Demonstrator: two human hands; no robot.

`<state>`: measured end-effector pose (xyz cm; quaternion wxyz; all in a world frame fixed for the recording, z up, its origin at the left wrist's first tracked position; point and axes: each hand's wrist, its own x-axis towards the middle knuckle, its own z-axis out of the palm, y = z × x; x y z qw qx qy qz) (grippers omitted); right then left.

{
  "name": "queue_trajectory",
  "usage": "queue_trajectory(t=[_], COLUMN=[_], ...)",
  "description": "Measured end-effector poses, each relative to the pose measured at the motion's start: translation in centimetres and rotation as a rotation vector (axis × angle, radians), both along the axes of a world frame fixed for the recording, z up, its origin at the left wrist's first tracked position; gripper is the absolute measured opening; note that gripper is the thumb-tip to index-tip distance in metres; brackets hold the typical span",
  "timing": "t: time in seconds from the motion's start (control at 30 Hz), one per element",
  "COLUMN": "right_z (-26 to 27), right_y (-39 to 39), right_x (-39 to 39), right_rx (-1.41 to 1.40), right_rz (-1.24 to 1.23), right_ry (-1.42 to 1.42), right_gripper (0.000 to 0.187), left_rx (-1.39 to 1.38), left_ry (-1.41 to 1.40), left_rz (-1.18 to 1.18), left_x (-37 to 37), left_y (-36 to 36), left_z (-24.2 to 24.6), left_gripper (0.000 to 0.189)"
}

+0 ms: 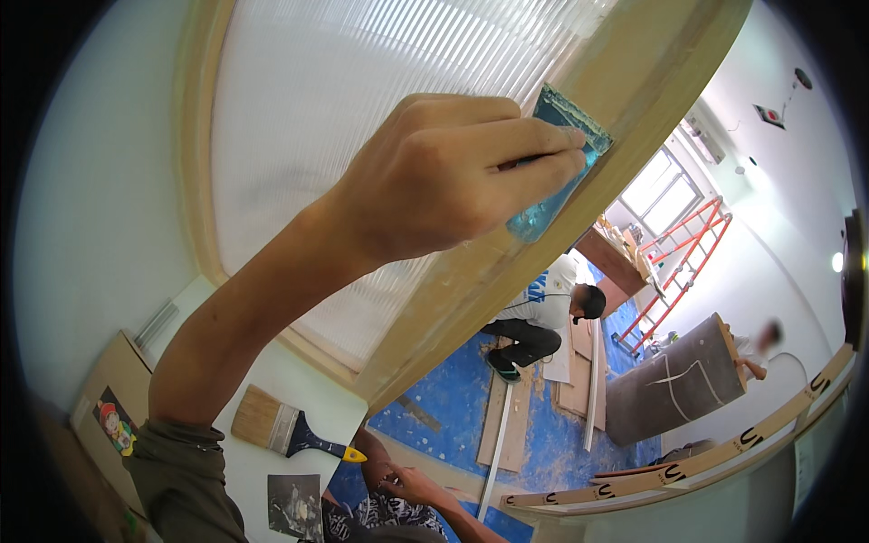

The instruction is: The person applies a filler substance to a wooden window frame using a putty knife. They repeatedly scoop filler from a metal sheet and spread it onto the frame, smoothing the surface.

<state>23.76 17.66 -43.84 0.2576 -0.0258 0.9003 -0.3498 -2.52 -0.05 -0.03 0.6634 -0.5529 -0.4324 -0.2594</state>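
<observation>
My left hand point(441, 170) reaches in from the left and pinches a blue putty scraper point(543, 217). Pale residue coats the scraper's far edge. Its blade lies against a yellowish wooden frame point(468, 285) that borders a translucent ribbed panel point(305, 136). The thumb is hidden behind the hand. Low in the view, my right hand point(411, 483) hangs by a bare leg point(373, 455), over black-and-white patterned clothing, with no tool visible in it. A wide paintbrush point(292, 427) with a dark and yellow handle lies on a white surface point(251, 370), beside a dark, worn sheet, possibly sandpaper point(295, 506).
A person point(543, 305) crouches on the blue-covered floor point(461, 380) among boards point(506, 427). Another person point(753, 356) stands by a big grey roll-like object point(679, 383). Beyond stands an orange ladder point(679, 271). A cardboard box point(102, 400) sits at left; printed wooden strips point(645, 478) cross the lower right.
</observation>
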Motion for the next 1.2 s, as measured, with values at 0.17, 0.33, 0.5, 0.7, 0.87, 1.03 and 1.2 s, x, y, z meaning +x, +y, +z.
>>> queue_trajectory(t=[0.17, 0.33, 0.5, 0.7, 0.87, 1.03, 1.2], right_z=[-1.1, -0.6, -1.5, -1.8, -2.2, -2.0, -1.6], right_y=[0.2, -0.1, 0.0, 0.0, 0.1, -0.1, -0.2], right_x=[0.3, 0.2, 0.6, 0.7, 0.8, 0.7, 0.7], right_rx=[0.003, 0.003, -0.016, -0.004, -0.017, -0.007, 0.01], right_rz=[0.004, 0.002, 0.008, 0.015, 0.022, 0.019, 0.02], right_ry=[0.027, 0.02, 0.05, 0.065, 0.059, 0.043, 0.039], right_gripper=[0.053, 0.052, 0.049, 0.049, 0.05, 0.05, 0.049], left_rx=[-0.006, -0.025, -0.033, -0.002, -0.077, -0.087, -0.101], left_ry=[-0.002, -0.016, -0.054, -0.076, -0.098, -0.128, -0.157], left_rz=[-0.024, -0.031, -0.05, -0.036, -0.017, -0.018, 0.002], left_x=[0.2, 0.3, 0.5, 1.0, 1.1, 1.3, 1.8], left_y=[0.0, -0.2, -0.2, -0.3, -0.9, -1.0, -1.1], left_z=[-0.8, -1.6, -3.0, -3.7, -5.0, -5.7, -6.8], left_gripper=[0.037, 0.035, 0.032, 0.02, 0.03, 0.029, 0.021])
